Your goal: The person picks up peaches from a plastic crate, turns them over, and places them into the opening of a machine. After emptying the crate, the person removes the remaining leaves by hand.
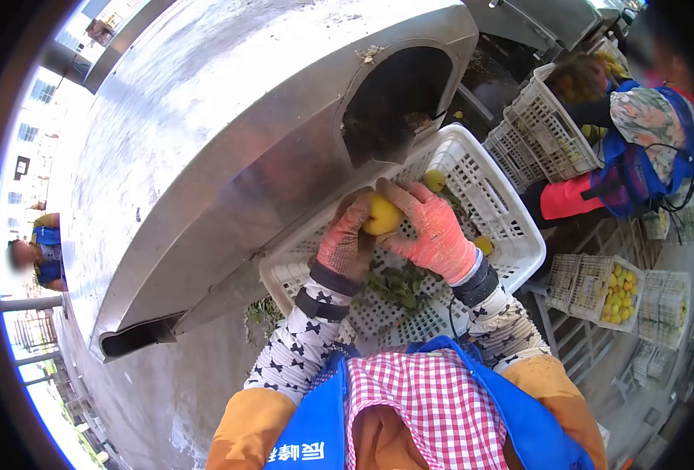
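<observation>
A round yellow fruit (382, 215) sits between my two gloved hands above a white plastic crate (529, 249). My left hand (347, 233) is curled against the fruit's left side. My right hand (434, 231), in a coral-pink glove, closes on it from the right with the thumb below and fingertips over the top. Inside the crate lie green leaves (400, 288), a greenish-yellow fruit (434, 181) near the far end and another yellow fruit (483, 244) by the right wall.
A large metal table (198, 149) with a dark oval opening (398, 98) borders the crate. At right, a person in a blue vest (652, 157) bends beside stacked crates (547, 129). Fruit-filled crates (619, 294) stand farther right. Another person (47, 247) is at far left.
</observation>
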`<state>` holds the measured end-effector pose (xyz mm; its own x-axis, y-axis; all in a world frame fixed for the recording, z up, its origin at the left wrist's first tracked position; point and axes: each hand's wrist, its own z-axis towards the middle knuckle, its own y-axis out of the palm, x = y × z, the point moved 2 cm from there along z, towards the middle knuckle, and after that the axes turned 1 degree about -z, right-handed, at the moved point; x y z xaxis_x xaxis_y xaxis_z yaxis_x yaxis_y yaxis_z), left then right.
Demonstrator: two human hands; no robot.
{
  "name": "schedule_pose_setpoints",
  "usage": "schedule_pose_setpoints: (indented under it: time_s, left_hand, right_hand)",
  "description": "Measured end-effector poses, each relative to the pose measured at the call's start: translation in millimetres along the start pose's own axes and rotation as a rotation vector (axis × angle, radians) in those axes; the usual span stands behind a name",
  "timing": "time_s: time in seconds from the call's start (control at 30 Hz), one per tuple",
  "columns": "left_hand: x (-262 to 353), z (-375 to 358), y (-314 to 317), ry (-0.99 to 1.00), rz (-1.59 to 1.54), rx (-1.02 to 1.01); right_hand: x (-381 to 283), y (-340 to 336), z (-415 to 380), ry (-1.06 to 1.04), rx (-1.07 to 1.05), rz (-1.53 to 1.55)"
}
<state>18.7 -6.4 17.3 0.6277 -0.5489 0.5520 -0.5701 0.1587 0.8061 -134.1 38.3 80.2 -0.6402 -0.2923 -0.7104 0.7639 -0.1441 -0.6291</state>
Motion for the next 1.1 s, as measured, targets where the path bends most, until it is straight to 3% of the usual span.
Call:
schedule_pose_setpoints:
  time_s: [0.13,0.2,0.3,0.47,0.5,0.57,0.63,0.67,0.7,0.77,0.83,0.9,0.93,1.0,1.03,1.1]
  left_hand:
    - [13.2,4.1,26.6,-0.039,-0.046,-0.075]
    - [8.6,9.0,10.3,-0.075,-0.066,-0.081]
    - [-0.2,2.4,-22.6,-0.110,0.061,0.073]
    - [-20.3,-18.9,-61.4,-0.179,-0.090,0.124]
    - [-22.3,-18.6,-63.1,-0.188,-0.099,0.129]
    - [-26.1,-21.6,-70.7,-0.267,0.126,0.296]
    - [-26.9,-20.2,-76.0,-0.304,0.047,0.277]
    - [-26.6,-22.6,-80.5,-0.337,-0.022,0.255]
    - [-25.5,-24.0,-85.6,-0.356,-0.023,0.263]
    - [-27.4,-27.9,-93.0,-0.295,-0.047,0.261]
    - [-29.7,-32.3,-96.3,-0.318,-0.025,0.315]
    - [-33.0,-33.3,-105.1,-0.333,0.013,0.356]
    - [-40.9,-34.0,-113.6,-0.373,-0.052,0.343]
    - [-50.0,-34.9,-114.7,-0.418,-0.112,0.331]
    - [-52.0,-33.7,-107.5,-0.431,-0.105,0.347]
    - [-56.1,-30.2,-101.2,-0.439,-0.085,0.362]
  right_hand:
    - [2.3,-2.6,15.5,0.096,0.072,0.023]
    - [23.7,1.8,30.2,-0.035,0.485,-0.141]
    - [49.7,20.2,61.3,0.105,0.605,-0.233]
    - [62.1,44.4,93.3,0.214,0.537,-0.442]
    - [80.0,57.1,108.0,0.249,0.439,-0.485]
    - [88.4,60.8,113.5,0.302,0.326,-0.526]
    - [50.8,23.8,121.7,0.127,0.613,-0.312]
    - [40.1,10.0,109.8,0.326,0.439,0.527]
    - [47.2,5.3,93.8,0.347,0.442,0.526]
    - [67.3,-12.0,61.3,0.264,0.668,0.267]
    - [155.1,5.0,19.5,0.386,0.565,0.029]
    - [213.9,34.5,-21.5,0.638,0.193,-0.236]
    - [230.1,52.0,-29.1,0.640,0.192,-0.233]
    - [252.0,78.9,-38.1,0.656,-0.044,-0.560]
    - [255.7,84.4,-34.6,0.657,-0.039,-0.554]
    - [266.7,99.0,-25.3,0.705,-0.235,-0.732]
